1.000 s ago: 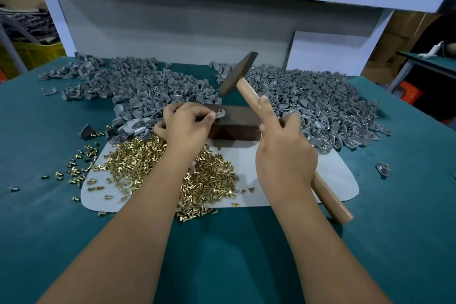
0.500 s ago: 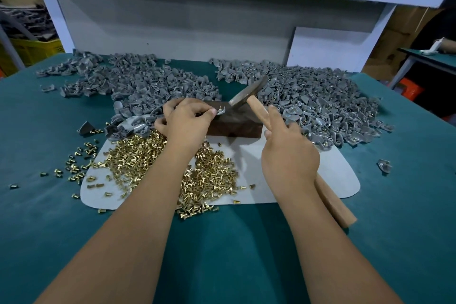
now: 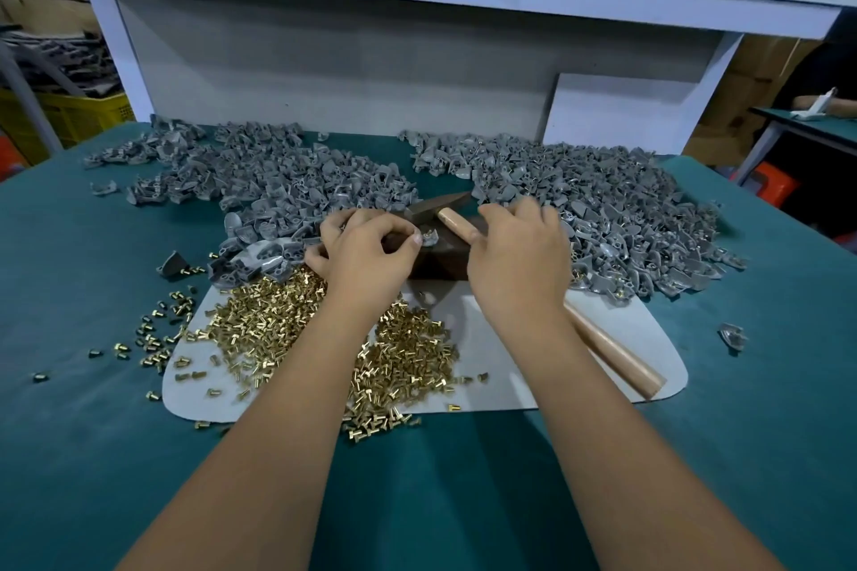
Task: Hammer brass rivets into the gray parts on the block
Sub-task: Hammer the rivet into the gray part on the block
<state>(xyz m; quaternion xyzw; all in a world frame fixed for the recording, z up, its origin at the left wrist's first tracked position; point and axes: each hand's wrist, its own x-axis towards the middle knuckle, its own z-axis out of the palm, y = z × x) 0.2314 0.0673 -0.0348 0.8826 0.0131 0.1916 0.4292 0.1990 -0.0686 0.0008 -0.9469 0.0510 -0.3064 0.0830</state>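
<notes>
Left hand (image 3: 366,255) pinches gray part (image 3: 429,238) on block (image 3: 440,264) – right hand (image 3: 519,260) grips hammer (image 3: 607,348), head blurred, rivet hidden

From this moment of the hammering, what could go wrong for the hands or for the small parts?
1. The left hand pinches the gray part on the block, right beside the hammer; a strike slightly off could hit the fingertips.
2. The right hand grips the handle close to the head, which may give less control.
3. The left forearm lies over the brass rivets; a move could scatter more of them off the white mat.
</notes>
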